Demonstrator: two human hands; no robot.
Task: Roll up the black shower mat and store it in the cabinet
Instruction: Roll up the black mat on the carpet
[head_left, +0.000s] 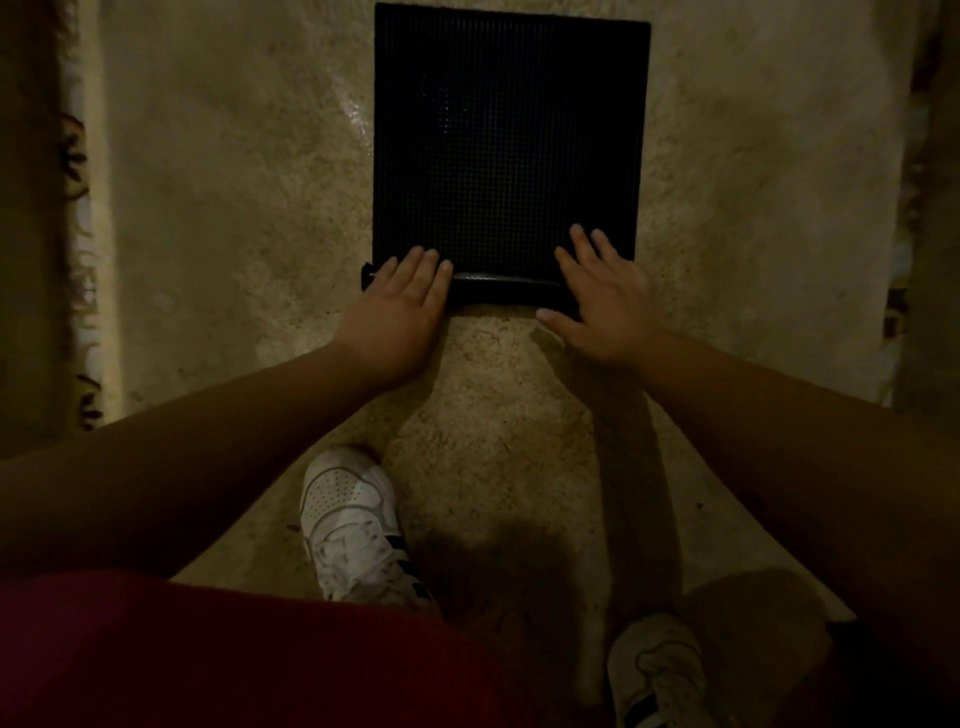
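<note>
The black shower mat (509, 140) lies flat on a beige stone floor, its grid texture facing up. Its near edge is curled into a thin roll (501, 286). My left hand (400, 306) presses palm-down on the left end of that roll, fingers stretched forward. My right hand (602, 296) lies palm-down on the right end, fingers spread over the mat. Neither hand closes around the mat. No cabinet is in view.
Beige mottled floor (234, 208) surrounds the mat. A patterned strip (78, 208) runs along the left edge, a dark border along the right. My white shoes (353, 525) stand near the bottom, below a red garment (208, 649).
</note>
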